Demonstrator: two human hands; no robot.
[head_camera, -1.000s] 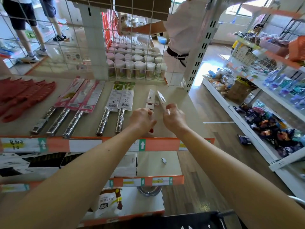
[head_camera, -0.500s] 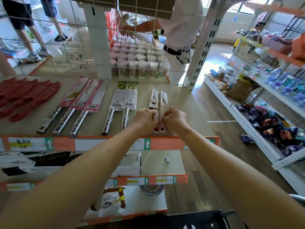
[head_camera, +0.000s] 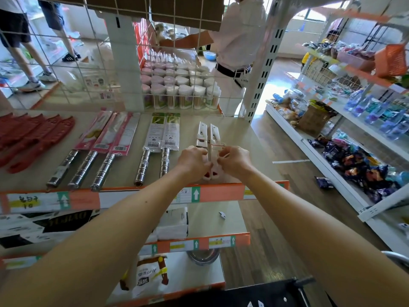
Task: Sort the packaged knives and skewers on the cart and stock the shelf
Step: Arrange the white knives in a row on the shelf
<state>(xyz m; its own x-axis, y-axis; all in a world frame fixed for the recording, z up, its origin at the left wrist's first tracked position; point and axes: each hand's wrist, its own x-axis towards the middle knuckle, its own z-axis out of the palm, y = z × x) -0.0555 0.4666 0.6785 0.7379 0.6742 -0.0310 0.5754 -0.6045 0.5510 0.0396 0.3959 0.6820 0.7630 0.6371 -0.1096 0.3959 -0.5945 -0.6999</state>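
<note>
A pair of white packaged knives [head_camera: 202,135] is being squared up on the top shelf [head_camera: 234,131], close to its right front corner. The two packs are lying side by side and touching along their long edges, with their tips toward the back edge and their red-marked butt ends toward the orange front rail. The near end of the left pack is being gripped by the left hand [head_camera: 192,161], with the fingers curled round it. The right pack is being pinched at its outer edge by the curled fingers of the right hand [head_camera: 234,161], beside a thin red band on the packaging. Nothing else is being held by either hand.

The packs are being judged as light, stiff and slick-faced, so they are likely to slide on the smooth shelf and be knocked out of line by a small push. The thin far ends may bend, so hold is best being taken at the thicker handle end or along the long edges, away from the blade.

Just beside the pair, on its left, two steel-handled knives in green and white sleeves [head_camera: 164,138] are being displayed. Three more in pink sleeves [head_camera: 110,138] come next, then red blade-shaped items [head_camera: 37,138] toward the left edge. Beyond the back edge, jars of toothpicks [head_camera: 181,89] are being seen through a wire grid [head_camera: 88,63].
</note>
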